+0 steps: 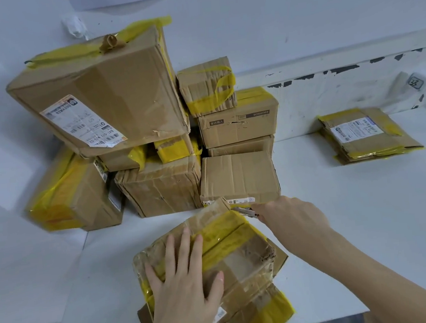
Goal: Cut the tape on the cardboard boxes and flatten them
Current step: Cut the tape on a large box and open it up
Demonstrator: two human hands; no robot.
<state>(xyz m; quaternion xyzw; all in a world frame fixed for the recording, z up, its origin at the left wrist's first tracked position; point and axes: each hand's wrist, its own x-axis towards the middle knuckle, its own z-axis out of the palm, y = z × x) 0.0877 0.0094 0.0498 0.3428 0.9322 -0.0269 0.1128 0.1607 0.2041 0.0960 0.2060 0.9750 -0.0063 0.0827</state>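
Observation:
A worn cardboard box (244,257) wrapped in yellow and clear tape lies on the white table (356,225) in front of me. My left hand (184,284) presses flat on its top with fingers spread. My right hand (290,219) grips a small metal cutter (245,211), whose tip sits at the box's far top edge by a raised flap.
A pile of several taped cardboard boxes (113,106) stands at the back left against the wall. A stack of flattened boxes (368,133) lies at the back right. The table's near edge runs just below the box; floor shows at the lower left.

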